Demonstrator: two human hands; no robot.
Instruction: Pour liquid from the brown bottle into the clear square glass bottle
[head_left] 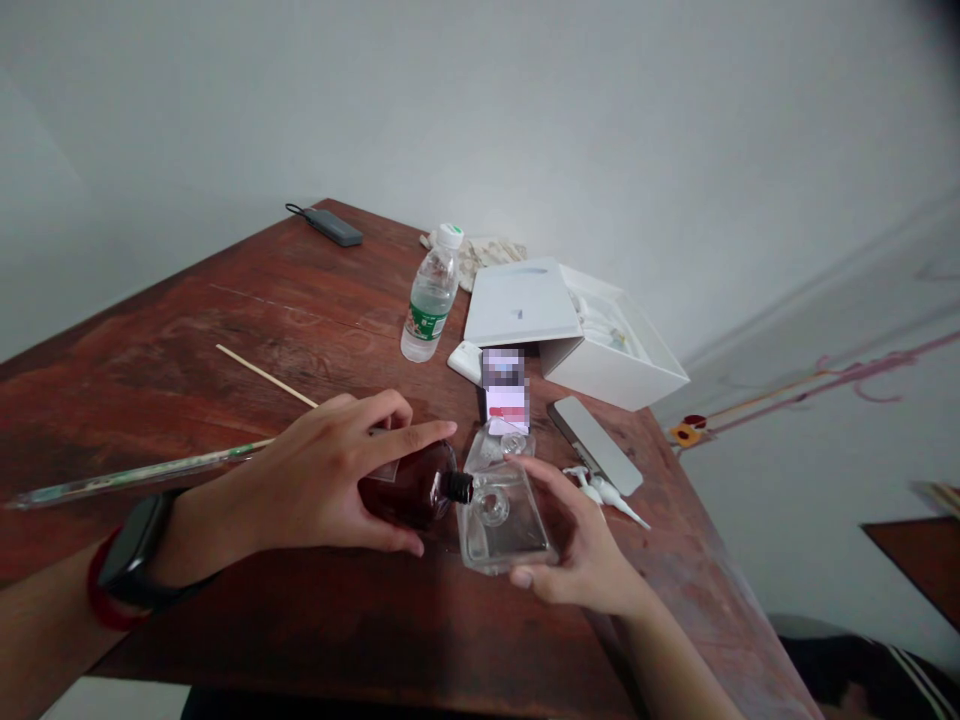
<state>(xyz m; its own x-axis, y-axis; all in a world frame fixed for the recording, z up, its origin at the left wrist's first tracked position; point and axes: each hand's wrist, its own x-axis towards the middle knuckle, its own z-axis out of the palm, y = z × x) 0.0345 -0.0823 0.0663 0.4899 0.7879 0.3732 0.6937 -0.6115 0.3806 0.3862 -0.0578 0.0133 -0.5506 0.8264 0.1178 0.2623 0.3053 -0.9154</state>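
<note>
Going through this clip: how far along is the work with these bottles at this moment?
Done: a white cardboard box stands open, with white plastic pieces lying out on the reddish-brown wooden table. In hand: the left hand tilts a brown glass bottle toward a clear square glass bottle in the right hand. Left: a thin wooden stick lies untouched.

Plain white walls (480, 110); scuffed reddish-brown wooden table (150, 370); dim, flat light
</note>
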